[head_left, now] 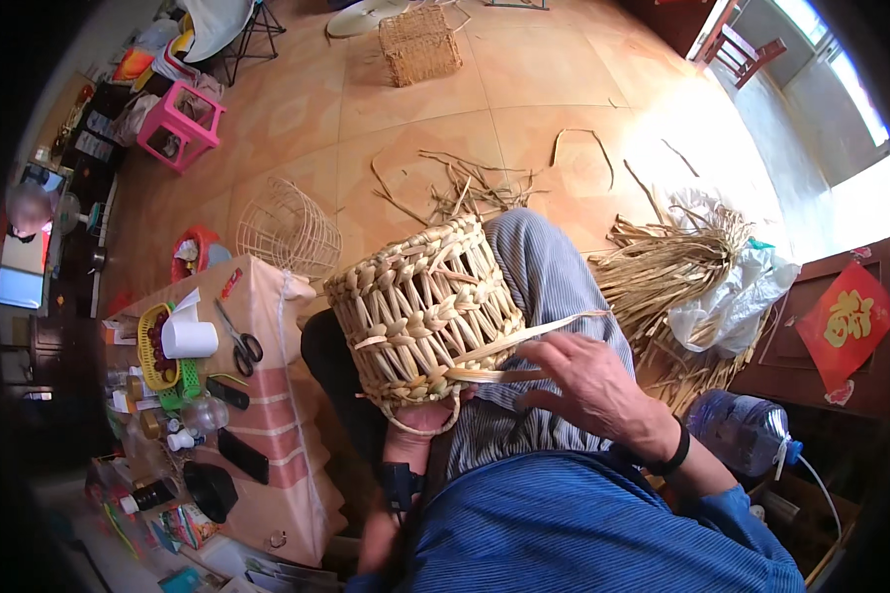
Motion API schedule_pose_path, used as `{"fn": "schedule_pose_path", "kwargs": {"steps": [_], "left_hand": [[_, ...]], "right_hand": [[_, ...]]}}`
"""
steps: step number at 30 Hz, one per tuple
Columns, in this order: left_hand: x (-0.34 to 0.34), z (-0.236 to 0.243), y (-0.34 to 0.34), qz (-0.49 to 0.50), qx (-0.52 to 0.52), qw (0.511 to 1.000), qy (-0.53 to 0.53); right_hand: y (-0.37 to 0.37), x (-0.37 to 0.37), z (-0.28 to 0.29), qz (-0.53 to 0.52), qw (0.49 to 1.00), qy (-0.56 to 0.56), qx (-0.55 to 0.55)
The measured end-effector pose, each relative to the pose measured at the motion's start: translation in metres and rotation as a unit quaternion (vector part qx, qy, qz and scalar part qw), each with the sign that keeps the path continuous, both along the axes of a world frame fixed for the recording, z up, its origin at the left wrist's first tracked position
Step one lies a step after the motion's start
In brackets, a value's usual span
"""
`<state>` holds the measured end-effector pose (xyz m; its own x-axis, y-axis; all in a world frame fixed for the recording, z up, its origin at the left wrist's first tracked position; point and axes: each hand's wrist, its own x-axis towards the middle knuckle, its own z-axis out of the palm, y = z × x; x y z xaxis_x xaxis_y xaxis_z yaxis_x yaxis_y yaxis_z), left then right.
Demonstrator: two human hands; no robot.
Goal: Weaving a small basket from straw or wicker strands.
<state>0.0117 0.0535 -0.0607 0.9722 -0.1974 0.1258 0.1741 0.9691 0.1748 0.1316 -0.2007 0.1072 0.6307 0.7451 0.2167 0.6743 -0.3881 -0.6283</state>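
A woven straw basket (420, 316) lies tilted across my lap, its sides an open lattice between thick braided bands. My left hand (412, 423) grips it at the near rim, with most of its fingers hidden behind the weave. A thin loop of cord (420, 431) hangs over that hand. Just right of the basket, my right hand (593, 387) has its thumb and fingers closed around a flat straw strand (499, 376) that runs out of the rim. A second pale strand (554, 327) sticks out above those fingers.
At left, a cloth-covered table (282, 371) holds scissors (239, 341), a paper roll (189, 331), phones and bottles. A bare basket frame (292, 232) stands beyond it. Loose straw (667, 257) and a plastic bag (727, 306) lie right; a large water bottle (737, 430) is near my elbow.
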Motion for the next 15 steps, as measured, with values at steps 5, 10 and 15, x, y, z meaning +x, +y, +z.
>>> {"fn": "schedule_pose_path", "kwargs": {"steps": [5,10,15], "left_hand": [[-0.006,0.000,-0.008,0.080,-0.024,0.988,0.133],[0.002,0.014,-0.007,0.054,0.089,0.989,0.101],[0.004,0.008,-0.004,0.014,0.032,0.998,0.044]], "right_hand": [[0.017,0.034,0.007,0.032,0.999,-0.032,-0.005],[0.038,0.071,-0.004,0.009,0.997,-0.079,0.012],[0.045,0.072,-0.025,-0.006,0.998,-0.021,0.051]]}}
